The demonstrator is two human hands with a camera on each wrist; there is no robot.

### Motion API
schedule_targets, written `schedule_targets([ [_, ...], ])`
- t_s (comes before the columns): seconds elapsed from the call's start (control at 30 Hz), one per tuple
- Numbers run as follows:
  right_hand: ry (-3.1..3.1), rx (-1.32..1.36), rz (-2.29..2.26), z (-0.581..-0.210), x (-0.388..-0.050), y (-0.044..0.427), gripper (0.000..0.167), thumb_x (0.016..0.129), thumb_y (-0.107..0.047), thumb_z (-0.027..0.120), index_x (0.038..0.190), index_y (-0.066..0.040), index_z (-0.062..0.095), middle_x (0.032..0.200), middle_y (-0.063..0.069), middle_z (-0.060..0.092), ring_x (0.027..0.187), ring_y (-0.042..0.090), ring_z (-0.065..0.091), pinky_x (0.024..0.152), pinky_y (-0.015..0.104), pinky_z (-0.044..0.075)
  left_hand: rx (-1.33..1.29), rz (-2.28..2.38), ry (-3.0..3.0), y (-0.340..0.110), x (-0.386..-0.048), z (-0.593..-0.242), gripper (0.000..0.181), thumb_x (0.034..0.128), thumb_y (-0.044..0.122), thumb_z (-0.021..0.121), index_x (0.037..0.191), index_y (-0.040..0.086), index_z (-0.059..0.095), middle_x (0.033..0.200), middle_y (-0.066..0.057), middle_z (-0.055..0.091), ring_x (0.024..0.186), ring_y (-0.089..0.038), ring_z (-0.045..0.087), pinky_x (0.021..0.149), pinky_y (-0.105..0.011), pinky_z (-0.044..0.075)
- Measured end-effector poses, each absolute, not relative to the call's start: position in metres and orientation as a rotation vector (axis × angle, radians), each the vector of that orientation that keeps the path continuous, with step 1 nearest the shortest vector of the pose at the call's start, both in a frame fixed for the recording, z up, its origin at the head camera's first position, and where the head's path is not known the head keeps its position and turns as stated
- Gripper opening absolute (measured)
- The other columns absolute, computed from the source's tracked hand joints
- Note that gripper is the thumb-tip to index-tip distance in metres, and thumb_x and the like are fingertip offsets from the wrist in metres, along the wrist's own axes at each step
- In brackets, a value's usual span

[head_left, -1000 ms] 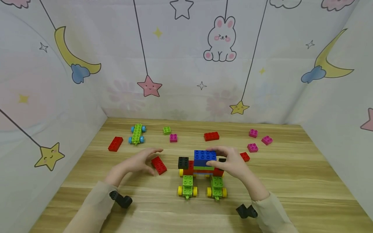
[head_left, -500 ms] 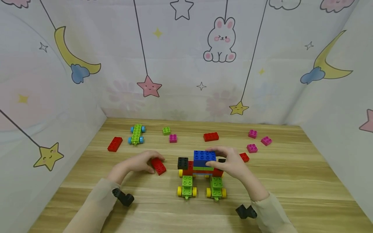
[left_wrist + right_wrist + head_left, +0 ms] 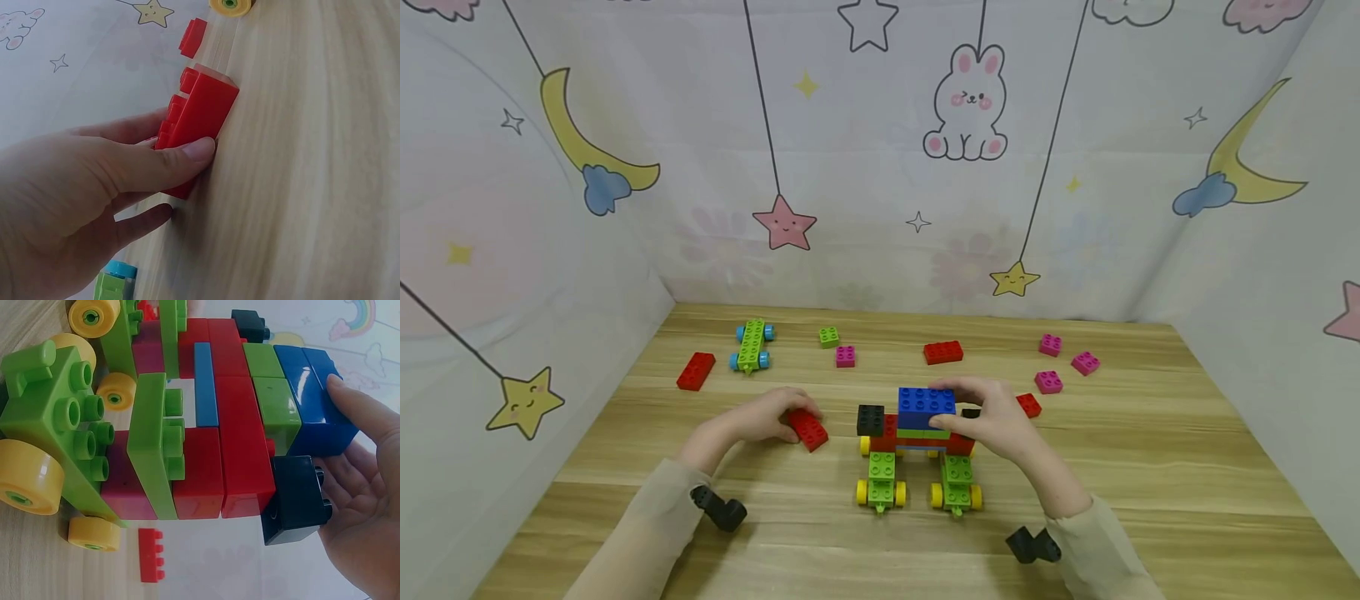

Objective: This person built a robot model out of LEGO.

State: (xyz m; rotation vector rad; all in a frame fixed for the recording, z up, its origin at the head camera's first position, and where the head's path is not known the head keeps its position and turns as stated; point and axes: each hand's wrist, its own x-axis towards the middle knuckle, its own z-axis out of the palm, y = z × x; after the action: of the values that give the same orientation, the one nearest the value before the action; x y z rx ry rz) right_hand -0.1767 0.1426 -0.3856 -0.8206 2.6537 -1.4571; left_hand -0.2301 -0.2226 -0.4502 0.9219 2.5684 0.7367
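My left hand point(image 3: 767, 417) pinches a red brick point(image 3: 808, 430) that lies on the table. In the left wrist view the thumb presses one long side of that red brick point(image 3: 203, 106), studs facing away to the left. My right hand point(image 3: 997, 415) grips the blue bricks point(image 3: 927, 407) topping a built toy vehicle. In the right wrist view the thumb lies on the blue bricks point(image 3: 312, 394), which sit over green bricks point(image 3: 275, 403). Below come red bricks point(image 3: 240, 437) and two green wheeled bases point(image 3: 882, 479) with yellow wheels. A black brick point(image 3: 871, 419) sits on the left end, another partly hidden at right.
A green car base point(image 3: 751, 345) with blue wheels and a red brick point(image 3: 696, 371) lie at the back left. Farther right are small green point(image 3: 829, 337) and pink bricks point(image 3: 846, 357), red bricks point(image 3: 943, 352), and several pink bricks point(image 3: 1049, 382). A printed curtain hangs behind the table.
My left hand has moved slightly right and lowered its fingers onto the red brick, taking hold of it. The right hand and the toy vehicle have stayed in place.
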Motion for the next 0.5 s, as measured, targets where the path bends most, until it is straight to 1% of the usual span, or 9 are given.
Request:
schedule_targets([
  [0.23, 2.654, -0.790, -1.449, -0.384, -0.176, 0.143, 0.039, 0.084, -0.018, 0.077, 0.120, -0.005, 0.068, 0.120, 0.015, 0.069, 0.108, 0.034, 0.067, 0.091, 0.048, 0.055, 0.881, 0.786, 2.574, -0.222, -0.230, -0.449, 0.034, 0.0835, 0.007, 0.076, 0.116, 0.008, 0.068, 0.118, -0.008, 0.063, 0.111, -0.026, 0.057, 0.097, -0.043, 0.048],
  [0.4, 2.651, -0.793, -1.442, -0.384, -0.175, 0.143, 0.039, 0.086, -0.019, 0.076, 0.121, -0.004, 0.067, 0.122, 0.016, 0.068, 0.110, 0.035, 0.066, 0.092, 0.050, 0.054, 0.796, 0.821, 2.632, -0.222, -0.228, -0.443, 0.035, 0.0820, 0.014, 0.079, 0.115, 0.008, 0.067, 0.117, -0.008, 0.065, 0.110, -0.026, 0.058, 0.095, -0.045, 0.050],
  [0.5, 2.651, -0.795, -1.441, -0.384, -0.175, 0.143, 0.039, 0.086, -0.019, 0.076, 0.121, -0.004, 0.067, 0.121, 0.017, 0.068, 0.109, 0.035, 0.066, 0.092, 0.050, 0.054, 0.778, 0.853, 2.686, -0.220, -0.226, -0.436, 0.037, 0.0819, 0.016, 0.079, 0.115, 0.007, 0.067, 0.118, -0.009, 0.066, 0.112, -0.028, 0.059, 0.096, -0.048, 0.049],
])
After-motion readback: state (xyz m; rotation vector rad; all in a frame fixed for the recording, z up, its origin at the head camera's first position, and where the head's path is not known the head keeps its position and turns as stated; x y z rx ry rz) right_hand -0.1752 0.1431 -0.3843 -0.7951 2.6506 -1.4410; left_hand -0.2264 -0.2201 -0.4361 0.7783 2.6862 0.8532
